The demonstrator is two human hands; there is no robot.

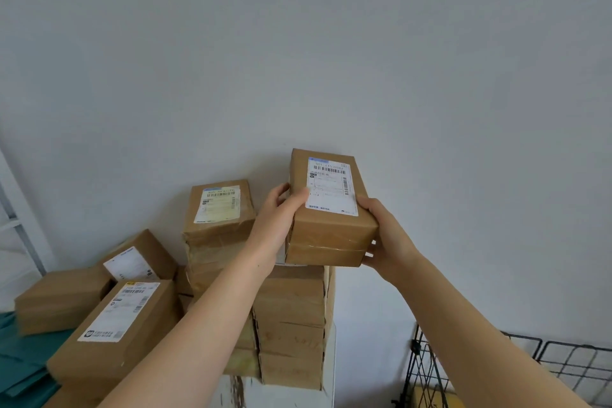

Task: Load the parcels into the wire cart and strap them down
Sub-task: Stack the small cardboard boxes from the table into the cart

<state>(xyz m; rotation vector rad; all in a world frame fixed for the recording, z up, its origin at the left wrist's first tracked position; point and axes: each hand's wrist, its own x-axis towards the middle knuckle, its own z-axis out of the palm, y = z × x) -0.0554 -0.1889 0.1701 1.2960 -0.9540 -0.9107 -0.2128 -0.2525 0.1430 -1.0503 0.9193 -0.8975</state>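
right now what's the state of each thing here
held parcel, sealed, label up, gripped on both sides
left hand, holds its left side
right hand, holds its right near corner
right stack, upright, just under it
wire cart, standing, partly out of frame

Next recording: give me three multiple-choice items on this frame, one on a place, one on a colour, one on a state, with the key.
1. Where does the wire cart sit in the head view?
A. upper left
B. lower right
C. dead centre

2. What colour is the held parcel?
A. brown cardboard with a white label
B. red
C. black

3. How is that parcel held?
A. by neither hand
B. by one hand only
C. by both hands

Key:
1 B: its black wire panels show at the bottom right corner.
2 A: tan board, with a white barcode label on top.
3 C: the left hand and right hand grip opposite sides.
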